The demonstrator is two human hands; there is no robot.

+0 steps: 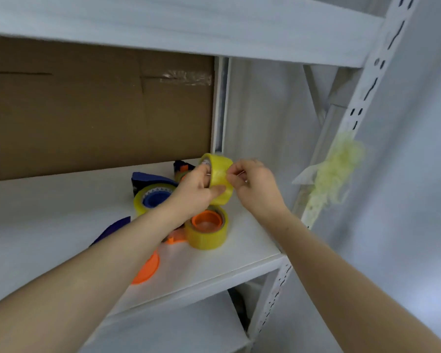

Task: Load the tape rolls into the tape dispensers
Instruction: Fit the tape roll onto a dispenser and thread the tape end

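Shelving fills my view: a white shelf at chest height carries everything, with a big cardboard box pushed to its back, which leaves the front strip free as a working area. Both bare forearms reach in over that strip. The left grip is closed round a yellow tape roll, fingers through its core and thumb on the outside, holding it up on edge above the shelf so its face turns toward the other hand. The right grip pinches at that roll's outer wrap with thumb and forefinger; I judge it is hunting for the free end, which has to be loose before the roll goes into a dispenser. Below, a second roll sits flat on an orange hub, and a third roll lies on a blue hub against a dark blue dispenser, so I take those two as already seated. An orange disc lies loose near the shelf's front edge, half under the left forearm. A clump of pale tape scraps clings to the right upright, out of the way.
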